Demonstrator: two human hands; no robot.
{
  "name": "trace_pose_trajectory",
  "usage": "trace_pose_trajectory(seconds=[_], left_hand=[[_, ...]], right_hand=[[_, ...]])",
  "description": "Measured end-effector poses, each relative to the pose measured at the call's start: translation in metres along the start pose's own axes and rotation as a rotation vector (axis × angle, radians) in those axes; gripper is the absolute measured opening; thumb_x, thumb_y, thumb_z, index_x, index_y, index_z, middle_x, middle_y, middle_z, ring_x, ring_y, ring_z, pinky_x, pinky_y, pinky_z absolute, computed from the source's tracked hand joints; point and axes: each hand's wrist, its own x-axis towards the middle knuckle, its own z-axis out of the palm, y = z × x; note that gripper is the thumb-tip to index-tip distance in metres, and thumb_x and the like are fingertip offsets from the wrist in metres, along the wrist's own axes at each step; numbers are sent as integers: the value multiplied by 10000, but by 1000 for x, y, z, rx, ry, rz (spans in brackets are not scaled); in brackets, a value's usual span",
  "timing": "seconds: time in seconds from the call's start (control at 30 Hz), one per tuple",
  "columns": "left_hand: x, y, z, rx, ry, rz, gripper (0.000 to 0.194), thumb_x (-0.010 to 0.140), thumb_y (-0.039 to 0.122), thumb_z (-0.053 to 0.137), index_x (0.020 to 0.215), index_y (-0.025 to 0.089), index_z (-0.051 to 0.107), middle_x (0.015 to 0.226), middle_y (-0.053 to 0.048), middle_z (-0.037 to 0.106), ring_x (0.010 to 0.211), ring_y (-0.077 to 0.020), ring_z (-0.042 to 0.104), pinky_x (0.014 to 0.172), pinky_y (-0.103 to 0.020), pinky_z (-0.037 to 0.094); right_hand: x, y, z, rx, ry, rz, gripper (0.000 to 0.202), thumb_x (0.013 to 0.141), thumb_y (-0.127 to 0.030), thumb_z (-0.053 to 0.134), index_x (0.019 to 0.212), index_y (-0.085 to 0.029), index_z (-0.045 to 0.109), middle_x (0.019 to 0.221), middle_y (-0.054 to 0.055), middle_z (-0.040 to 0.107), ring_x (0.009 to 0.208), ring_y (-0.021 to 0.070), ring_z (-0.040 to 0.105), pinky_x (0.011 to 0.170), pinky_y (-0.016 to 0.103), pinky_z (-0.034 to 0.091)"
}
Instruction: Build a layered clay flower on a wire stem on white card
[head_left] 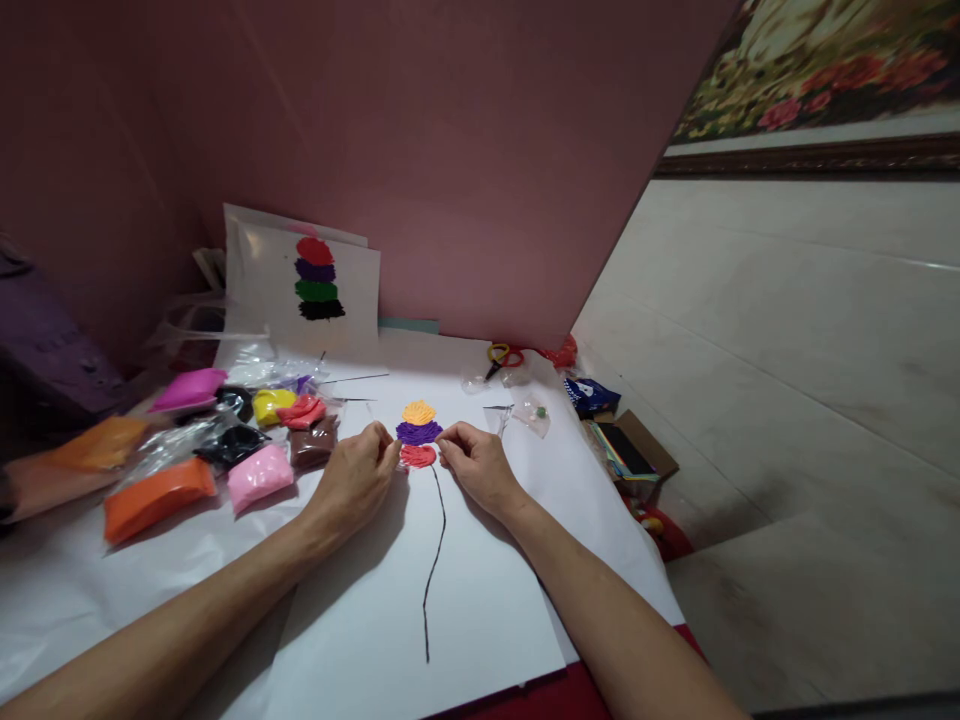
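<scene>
A white sheet (480,590) bears a stack of yellow clay (418,412), purple clay (418,433) and red clay (418,456), with a thin dark line (442,530) running down from the red piece. At the left edge of the stack, my left hand (364,465) is closed, thumb and fingertips together. My right hand (474,462) pinches at the right edge, beside the purple and red clay. Whatever either pinch holds is too small to make out.
Several bags of coloured clay, one orange (159,500), lie left. A picture with coloured blobs (360,300) leans against the wall behind. Scissors (498,358) lie at the back; an open box (637,445) sits right. At far left, another person's arm (52,485) reaches in.
</scene>
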Motion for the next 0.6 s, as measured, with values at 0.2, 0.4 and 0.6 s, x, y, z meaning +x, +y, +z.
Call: trace_pose_trajectory(seconds=[0.2,0.4,0.6], left_hand=[[0,-1,-1,-51,46,3,205,819,341,436,653,221,447,612,-1,563,622,-189,541,646,-318,373],[-5,-1,-2,-143,125,46,274,814,369,463,586,221,428,540,30,483,542,-155,476,591,-296,354],[-3,0,1,-222,47,78,273,814,411,481,646,202,532,615,4,570,577,-160,517,596,-292,379]], right_hand=[[0,1,0,-9,-2,-8,148,818,-208,484,754,-192,616,621,-34,566,581,119,487,582,237,392],[0,-1,1,1,-3,0,143,816,-203,488,748,-192,612,623,-35,564,588,120,491,587,238,394],[0,-2,0,-8,-3,-1,149,816,-206,485,759,-192,622,634,-33,571,605,126,514,602,243,405]])
